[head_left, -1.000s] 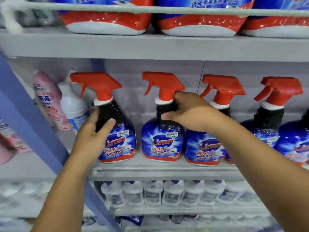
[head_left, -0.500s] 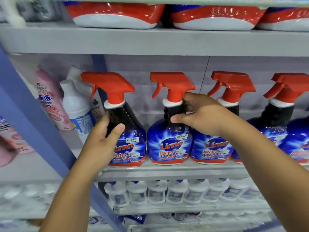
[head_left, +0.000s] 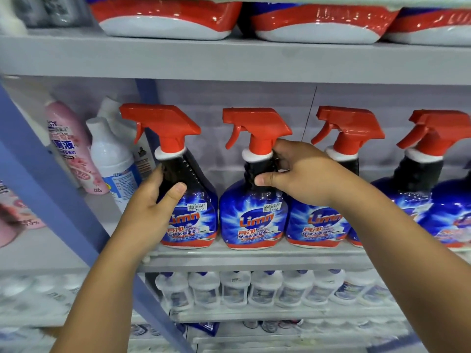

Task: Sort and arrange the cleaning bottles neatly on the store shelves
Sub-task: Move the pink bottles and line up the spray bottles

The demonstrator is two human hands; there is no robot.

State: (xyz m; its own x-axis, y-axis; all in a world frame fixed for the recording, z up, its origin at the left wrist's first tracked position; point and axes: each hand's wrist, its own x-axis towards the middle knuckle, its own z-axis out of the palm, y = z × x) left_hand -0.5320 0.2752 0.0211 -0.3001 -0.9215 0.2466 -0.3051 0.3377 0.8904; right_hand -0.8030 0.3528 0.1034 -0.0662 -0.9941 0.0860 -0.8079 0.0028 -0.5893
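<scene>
Grey store shelving fills the view, with a blue upright [head_left: 51,189] slanting across the left. On the middle shelf [head_left: 254,258] a row of blue spray bottles with red trigger heads stands along the front edge, labels facing out. The left hand [head_left: 150,207] holds the leftmost spray bottle [head_left: 191,200], near the shelf's left end, its grip wrapped round the dark neck with the thumb across the front. This bottle leans to the left, while its neighbours stand upright. The right hand [head_left: 303,174] grips the second spray bottle [head_left: 252,212], fingers curled behind the ribbed neck just under the white collar and the thumb pressed on the front.

These bottles look full, so probably fairly heavy, with stiff plastic bodies and a glossy film label that may be slippery. The narrow ribbed neck below the trigger seems the best place to hold them; the trigger head itself would likely be a poor hold.

Compared with a second ago, both hands keep the same bottles. The leftmost bottle has drawn closer to the second one, so the two bases now almost touch.

Beyond the row's left end stand a pink bottle [head_left: 74,149] and a white bottle [head_left: 112,159]. Red and white packs [head_left: 165,19] sit on the shelf above.
</scene>
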